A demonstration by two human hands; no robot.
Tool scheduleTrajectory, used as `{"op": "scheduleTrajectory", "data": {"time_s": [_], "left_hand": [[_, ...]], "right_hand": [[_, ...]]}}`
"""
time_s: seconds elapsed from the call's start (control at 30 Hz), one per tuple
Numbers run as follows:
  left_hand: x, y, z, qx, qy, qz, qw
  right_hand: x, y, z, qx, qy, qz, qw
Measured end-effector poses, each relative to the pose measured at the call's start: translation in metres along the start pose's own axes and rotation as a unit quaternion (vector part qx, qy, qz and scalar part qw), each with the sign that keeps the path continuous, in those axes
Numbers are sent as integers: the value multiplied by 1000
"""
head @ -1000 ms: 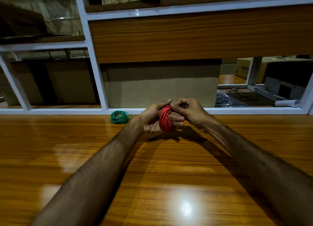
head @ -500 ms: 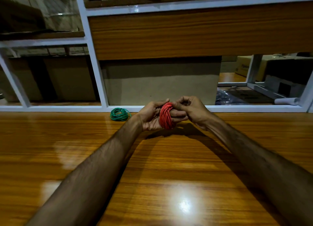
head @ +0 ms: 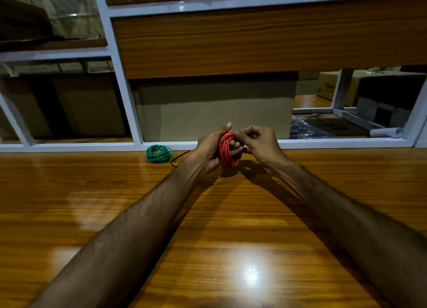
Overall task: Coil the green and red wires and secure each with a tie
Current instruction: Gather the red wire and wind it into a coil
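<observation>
The red wire coil [head: 227,150] is held up just above the glossy wooden surface [head: 231,215], near its far edge. The left hand [head: 208,149] wraps round the coil, grip clamped on it, fingers through the loop. The right hand [head: 258,141] pinches at the coil's top edge, fingers curled tight. The green wire coil [head: 158,154] lies to the left on the surface, a thin dark tie [head: 179,158] trailing beside it.

table [head: 92,215]: I see glossy varnished wood, glare spots near me
red wire [head: 227,151]: smooth plastic sheath
green wire [head: 158,154]: same slick plastic
far frame [head: 120,76]: white, glossy paint
</observation>
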State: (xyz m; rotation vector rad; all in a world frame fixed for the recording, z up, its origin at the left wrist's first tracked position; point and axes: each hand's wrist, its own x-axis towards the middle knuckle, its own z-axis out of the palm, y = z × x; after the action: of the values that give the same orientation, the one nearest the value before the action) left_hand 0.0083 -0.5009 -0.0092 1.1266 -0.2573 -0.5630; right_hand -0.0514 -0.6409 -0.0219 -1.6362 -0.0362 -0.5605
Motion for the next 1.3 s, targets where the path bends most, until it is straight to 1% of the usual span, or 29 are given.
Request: {"op": "scheduleTrajectory", "data": {"time_s": [0.1, 0.2, 0.27, 0.3, 0.4, 0.5, 0.57, 0.63, 0.73, 0.8, 0.87, 0.97, 1.07, 1.17, 1.23, 1.3], "left_hand": [[4, -10, 4, 28, 62, 88, 994], [7, -15, 9, 89, 159, 170, 968], [9, -17, 12, 95, 208, 197, 953], [9, -18, 12, 88, 220, 203, 950], [4, -21, 15, 71, 228, 221, 945], [-1, -25, 13, 76, 202, 240, 946], [-7, -29, 10, 81, 188, 242, 948], [-16, -31, 10, 79, 192, 249, 946], [-28, -27, 7, 92, 222, 275, 931], [-37, -22, -3, 139, 252, 303, 908], [-50, -17, -19, 195, 268, 313, 890], [-67, -11, -45, 250, 272, 303, 878], [-77, -4, -64, 271, 259, 298, 878], [-77, 1, -70, 275, 251, 281, 884], [-76, 4, -68, 277, 243, 276, 888], [-73, 6, -67, 278, 234, 271, 891]], "right_hand": [[-1, 2, 5, 10, 34, 6, 999], [-3, 1, 12, 16, 66, 4, 998], [-4, 2, 19, 8, 82, -1, 997], [-5, 4, 22, 9, 92, 1, 996], [-4, 9, 30, 21, 124, 15, 992], [-6, 9, 35, 37, 155, 33, 987], [-8, 8, 38, 70, 167, 53, 982], [-10, 7, 44, 117, 167, 82, 975], [-15, 3, 59, 153, 163, 111, 968], [-22, 1, 72, 164, 149, 116, 968], [-33, 1, 90, 165, 131, 116, 971], [-51, 3, 109, 118, 110, 86, 983], [-68, -1, 115, 35, 75, 2, 997], [-75, -1, 114, -27, 43, -77, 996], [-76, 1, 112, -69, 43, -118, 990], [-76, 1, 110, -84, 52, -139, 985]]}}
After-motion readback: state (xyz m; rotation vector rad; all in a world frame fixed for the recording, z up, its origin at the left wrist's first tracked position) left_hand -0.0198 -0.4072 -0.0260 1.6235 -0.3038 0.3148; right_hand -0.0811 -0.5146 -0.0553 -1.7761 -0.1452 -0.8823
